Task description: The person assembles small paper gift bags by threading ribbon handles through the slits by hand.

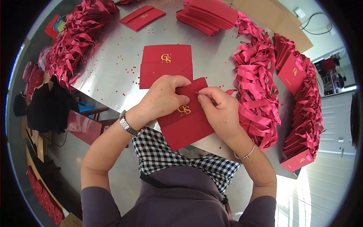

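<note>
I've got the left hand (pixel 162 97) gripping the red envelope (pixel 188 129), long axis pointing away; right hand (pixel 224 110), pinched closed, at its right side.

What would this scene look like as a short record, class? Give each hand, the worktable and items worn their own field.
Left hand: holds a red envelope, thumb on its front
Right hand: thumb and finger pinched at the envelope; anything between them too small to tell
Worktable: a second red envelope just beyond the hands, envelope stack at the far side, ribbon heap to the right, scattered red dots
Worn: wristwatch on left wrist, bracelet on right
</note>
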`<action>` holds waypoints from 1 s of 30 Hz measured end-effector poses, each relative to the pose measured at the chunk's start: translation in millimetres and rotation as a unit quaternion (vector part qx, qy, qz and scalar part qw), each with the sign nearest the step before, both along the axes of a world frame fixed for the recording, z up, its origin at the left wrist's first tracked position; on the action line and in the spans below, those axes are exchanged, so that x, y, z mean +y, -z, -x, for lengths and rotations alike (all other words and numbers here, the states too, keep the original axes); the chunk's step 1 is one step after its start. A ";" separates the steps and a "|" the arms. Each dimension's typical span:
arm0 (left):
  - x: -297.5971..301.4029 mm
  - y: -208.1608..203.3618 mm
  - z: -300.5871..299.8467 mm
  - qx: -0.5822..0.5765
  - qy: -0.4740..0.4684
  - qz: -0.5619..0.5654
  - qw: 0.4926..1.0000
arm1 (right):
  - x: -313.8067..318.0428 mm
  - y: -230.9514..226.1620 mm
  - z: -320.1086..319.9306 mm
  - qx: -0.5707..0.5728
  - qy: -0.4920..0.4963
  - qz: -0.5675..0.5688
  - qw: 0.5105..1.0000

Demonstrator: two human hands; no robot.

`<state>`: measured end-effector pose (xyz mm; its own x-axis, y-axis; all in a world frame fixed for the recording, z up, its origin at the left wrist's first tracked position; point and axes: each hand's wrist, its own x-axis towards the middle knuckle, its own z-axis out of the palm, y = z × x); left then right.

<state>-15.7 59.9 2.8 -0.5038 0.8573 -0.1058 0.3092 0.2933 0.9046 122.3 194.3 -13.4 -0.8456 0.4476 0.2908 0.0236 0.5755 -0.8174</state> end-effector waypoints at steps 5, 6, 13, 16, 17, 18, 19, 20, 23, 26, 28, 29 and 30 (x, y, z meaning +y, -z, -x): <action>-1.6 4.6 -9.8 -0.061 -0.022 0.000 0.998 | -1.8 1.3 7.2 -0.008 0.007 -0.039 0.999; -1.8 7.2 -10.1 -0.072 -0.030 -0.007 0.997 | -1.2 2.1 8.7 -0.014 0.004 -0.049 0.999; -1.9 16.7 -13.5 -0.044 -0.047 0.001 0.998 | -3.7 -3.2 14.4 -0.037 -0.007 -0.115 0.993; -2.2 30.0 -18.3 0.001 -0.070 -0.038 0.997 | -5.8 -6.9 18.4 -0.036 -0.020 -0.197 0.980; -2.3 34.7 -19.9 0.044 -0.079 -0.060 0.994 | -7.3 -9.0 20.0 -0.062 -0.033 -0.279 0.958; -2.1 37.4 -21.1 0.087 -0.087 -0.082 0.989 | -8.9 -10.1 21.4 -0.089 -0.045 -0.359 0.928; -1.8 36.9 -22.1 0.085 -0.087 -0.080 0.989 | -11.3 -10.4 22.6 -0.091 -0.047 -0.358 0.928; -1.5 34.7 -22.9 0.100 -0.088 -0.077 0.988 | -14.5 -10.3 23.9 -0.097 -0.053 -0.406 0.907; -1.1 35.6 -24.7 0.129 -0.088 -0.076 0.985 | -20.8 -10.7 25.9 -0.124 -0.069 -0.491 0.860; -1.6 35.2 -22.0 0.125 -0.080 -0.095 0.984 | -18.7 -18.5 29.4 -0.150 -0.083 -0.493 0.853; -2.2 37.2 -21.1 0.113 -0.085 -0.111 0.984 | -8.7 -19.0 36.7 -0.159 -0.088 -0.380 0.907; -3.0 36.9 -21.8 0.113 -0.088 -0.110 0.984 | -7.5 -19.8 37.5 -0.157 -0.090 -0.380 0.907; -3.6 36.1 -22.4 0.120 -0.084 -0.105 0.984 | -7.3 -21.7 37.6 -0.171 -0.078 -0.334 0.923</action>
<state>6.8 56.3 -33.3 -0.6290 0.7502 0.2040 0.4845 0.1729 0.8576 84.6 187.0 8.4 -0.9784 0.1295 0.1612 0.0888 0.9672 -0.2381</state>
